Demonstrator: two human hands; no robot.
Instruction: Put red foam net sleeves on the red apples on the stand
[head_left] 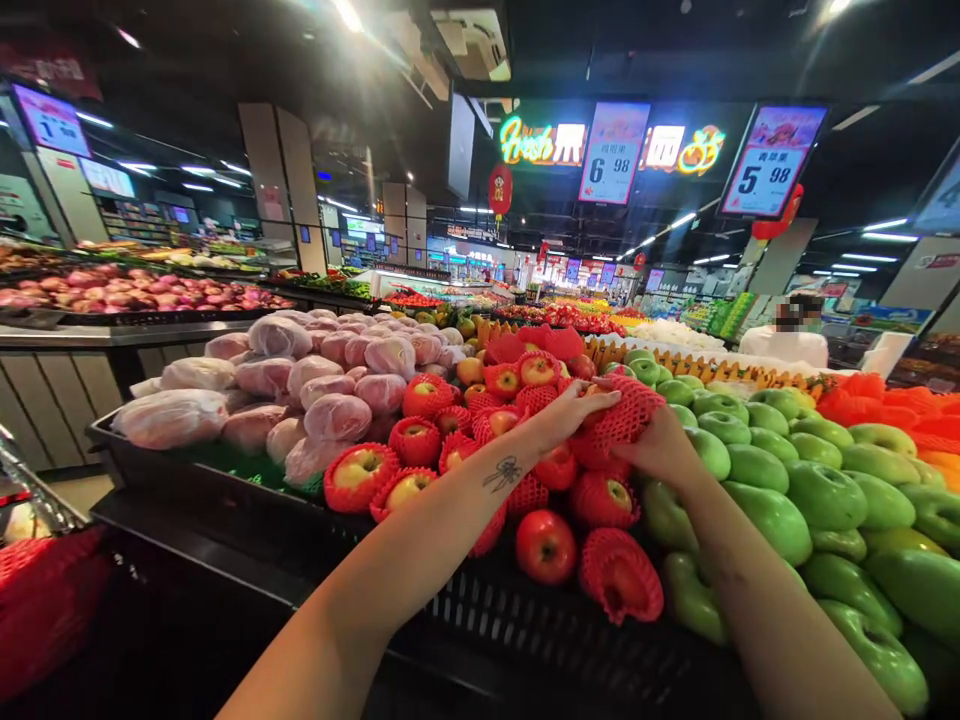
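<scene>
Two hands met on one red foam net [626, 415], above the middle of the apple pile in the black crate [525, 620]. Left hand [574, 408] reaching across from the left, fingers curled over the net's upper edge, thumb hidden beneath. Right hand [660, 450] coming up from below on the right, closed around the net's lower end, fingertips buried in the mesh. Net stretched between the two grips, held just clear of the fruit under it. Impossible to tell whether an apple sits inside: only a hint of orange at the left fingertips.

Judging by the pile, well on but not finished: most of the netted apples [360, 470] already sleeved in red mesh, toward the left and back of the crate. Left bare, one red apple [545, 545] at the front and another just under the left wrist. Beside the bare one, a spare net [621, 578] lying on the pile, open end toward the camera.

To the right, green apples [825, 495] with no sleeves at all; to the left, pale wrapped fruit [337, 415] heaped high
</scene>
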